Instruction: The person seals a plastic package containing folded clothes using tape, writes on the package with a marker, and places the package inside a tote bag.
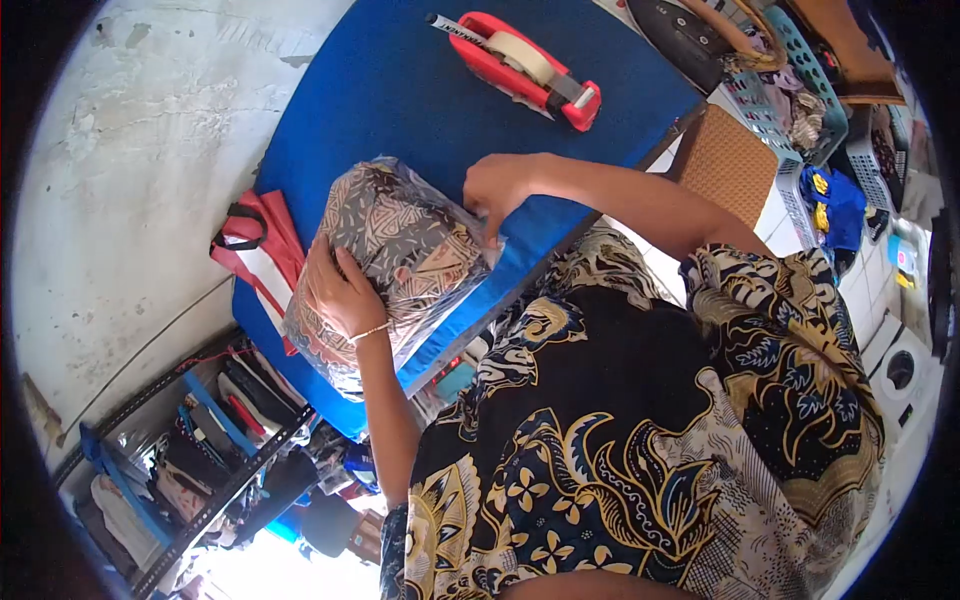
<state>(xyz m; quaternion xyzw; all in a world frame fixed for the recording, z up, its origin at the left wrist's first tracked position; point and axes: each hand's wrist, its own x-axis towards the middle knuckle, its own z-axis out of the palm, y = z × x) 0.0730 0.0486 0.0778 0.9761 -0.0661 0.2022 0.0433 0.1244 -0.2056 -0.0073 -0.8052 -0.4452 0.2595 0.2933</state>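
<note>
A patterned folded cloth in a clear plastic bag [400, 225] lies on the blue-covered table. My left hand [340, 290] rests on the near left part of the bag with its fingers stretched out, pressing against the plastic. At the bag's right end is my right hand [498, 190], its fingers curled and pinched at the edge of the plastic. Farther back lies a red tape dispenser [525, 65] holding a roll of tape, with a marker [450, 25] beside it.
A red and white bag [265, 240] sits left of the plastic bag, near the wall. Shelves of clothes [200, 430] stand at lower left. A brown woven stool [725, 165] and plastic baskets [800, 90] of clothes are on the right.
</note>
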